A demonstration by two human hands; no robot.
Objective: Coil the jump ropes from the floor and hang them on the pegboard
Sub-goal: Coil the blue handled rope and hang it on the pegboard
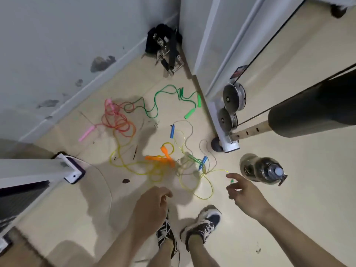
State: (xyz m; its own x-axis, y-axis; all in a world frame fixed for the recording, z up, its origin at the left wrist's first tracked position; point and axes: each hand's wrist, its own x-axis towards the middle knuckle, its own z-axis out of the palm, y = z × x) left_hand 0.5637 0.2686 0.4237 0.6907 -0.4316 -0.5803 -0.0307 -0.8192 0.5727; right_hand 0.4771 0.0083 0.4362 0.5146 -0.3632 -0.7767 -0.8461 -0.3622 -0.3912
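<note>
Four thin plastic jump ropes strewn across the cream floor [308, 199], partly tangled, none coiled.

Farthest left, near the skirting of the grey wall [57, 35], a pink-handled jump rope [117, 120], its pink-to-orange cord in loose loops. Beside it, toward the white exercise-machine frame [232, 146], a green jump rope [154, 105], both green handles close to the frame's foot.

Nearer, a blue-handled jump rope [172, 132] with a pale thin cord. Tangled with it, an orange-handled jump rope [165, 151], its yellow cord looping out toward the shoes.

Left hand [152, 207] low over the floor, back up, fingers curled under; grip on anything impossible to tell. Right hand [244, 193] loosely spread, no cord clearly in its grasp, index fingertip just beside the yellow-green cord end; contact impossible to confirm.

Clear plastic water bottle [264, 170] on the floor just beyond the right hand. Two dark laced sneakers [202, 226] below the hands. Black heap of cable handles [165, 47] in the far corner.
</note>
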